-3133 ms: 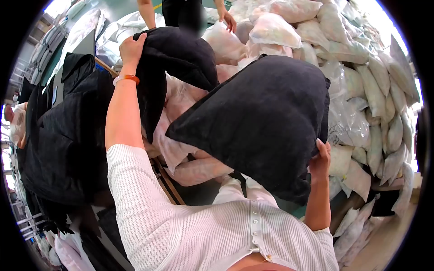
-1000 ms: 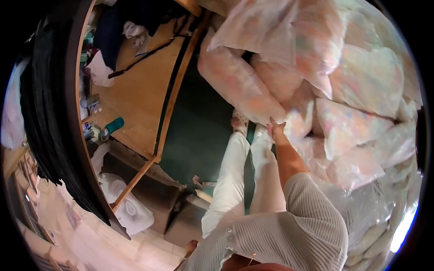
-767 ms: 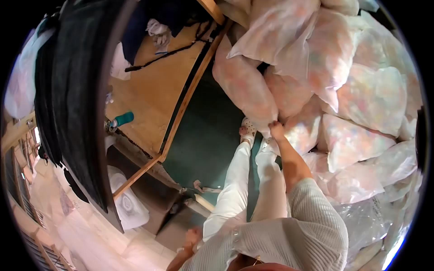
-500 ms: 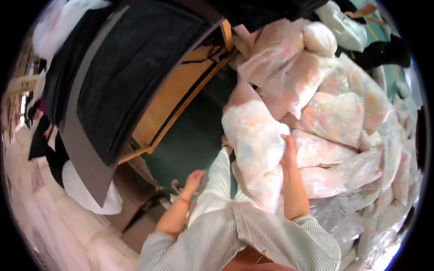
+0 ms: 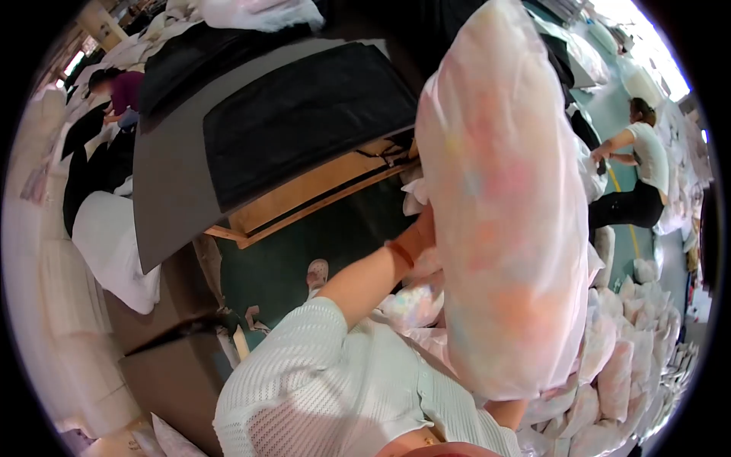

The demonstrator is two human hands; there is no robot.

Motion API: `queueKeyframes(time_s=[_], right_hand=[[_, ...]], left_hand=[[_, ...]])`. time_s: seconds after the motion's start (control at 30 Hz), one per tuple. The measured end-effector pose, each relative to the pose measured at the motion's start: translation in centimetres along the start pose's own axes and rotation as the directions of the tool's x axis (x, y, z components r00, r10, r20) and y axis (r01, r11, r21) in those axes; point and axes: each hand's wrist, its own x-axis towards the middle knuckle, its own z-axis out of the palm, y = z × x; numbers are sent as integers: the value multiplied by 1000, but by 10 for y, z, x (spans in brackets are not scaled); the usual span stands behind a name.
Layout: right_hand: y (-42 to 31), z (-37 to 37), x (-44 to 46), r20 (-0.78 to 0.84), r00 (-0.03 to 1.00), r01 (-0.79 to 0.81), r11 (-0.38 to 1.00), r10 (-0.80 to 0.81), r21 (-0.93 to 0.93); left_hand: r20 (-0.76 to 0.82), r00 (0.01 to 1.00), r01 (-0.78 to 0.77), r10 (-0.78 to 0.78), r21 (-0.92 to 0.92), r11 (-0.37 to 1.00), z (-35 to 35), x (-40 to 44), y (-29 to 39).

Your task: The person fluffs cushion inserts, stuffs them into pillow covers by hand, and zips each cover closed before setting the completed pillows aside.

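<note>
A big, translucent white plastic bag (image 5: pixel 506 206) stuffed with pink, orange and yellow soft filling is raised upright in front of me. My left hand (image 5: pixel 421 232) holds its left side, the fingers partly hidden behind it. At the bag's lower end my right forearm (image 5: pixel 508 412) shows, while the bag covers my right hand itself. Below the left forearm lies another stuffed bag (image 5: pixel 413 302).
To the left stands a table with a grey board (image 5: pixel 173 183) and black fabric (image 5: pixel 304 114) on top, its wooden frame (image 5: pixel 304 206) underneath. Many stuffed bags (image 5: pixel 617 373) are piled at right. One co-worker (image 5: pixel 647 156) stands at right; another person (image 5: pixel 126 91) works far left.
The stuffed bag has been lifted from beside the pile to upright before me. My left hand, free earlier, has come onto it. The view has turned upward, showing more of the room.
</note>
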Motion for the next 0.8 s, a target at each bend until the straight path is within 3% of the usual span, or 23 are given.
queueKeyframes(time_s=[0.03,0.1,0.13,0.17,0.2,0.23,0.3,0.33,0.4,0.47,0.5,0.57,0.6,0.67,0.7,0.73,0.77,0.8], right_hand=[[-3,-3,7,40,999,-21,996,24,-89],[-11,4,30,153,975,-78,896,159,-438],[-15,17,42,193,957,-33,745,215,-666],[-25,43,54,201,954,104,383,224,-918],[-22,63,52,367,914,403,466,-170,-788],[-9,69,86,345,862,506,622,-370,-598],[-34,108,125,502,730,671,629,-464,-393],[-27,128,145,432,796,567,774,-425,-284],[-4,179,182,409,839,449,882,-359,-147],[23,264,189,527,769,400,915,-362,46],[37,313,187,585,724,357,924,-367,138],[57,399,180,688,625,227,929,-369,292],[59,433,175,716,600,216,934,-357,284],[63,498,167,657,745,-137,937,-116,321],[74,528,174,592,786,20,965,-177,262],[92,544,189,609,776,12,969,-165,247],[108,551,216,677,735,-30,1000,27,-7],[110,560,219,672,725,-17,980,150,-201]], left_hand=[[-47,989,-113,137,340,934,-10,10,17],[13,918,-286,396,714,639,-59,24,48],[-155,919,-206,362,595,777,-29,7,91],[-232,841,-230,489,665,711,17,-8,120],[-300,742,-228,599,727,647,58,-27,142],[-201,757,-234,622,805,545,71,-47,159],[83,722,-241,687,961,138,97,-80,189],[276,669,-212,690,961,-179,113,-95,202],[292,710,3,641,908,-418,136,-132,232],[424,561,207,711,760,-616,140,-174,275],[435,533,237,726,746,-622,149,-187,295],[627,587,351,513,374,-859,167,-211,338],[625,573,387,529,363,-848,161,-216,360],[692,549,377,468,295,-878,135,-207,411],[688,543,402,481,289,-869,116,-205,430],[657,559,472,506,250,-845,92,-204,448],[631,565,536,531,207,-818,69,-204,465],[491,600,625,632,206,-753,49,-213,464]])
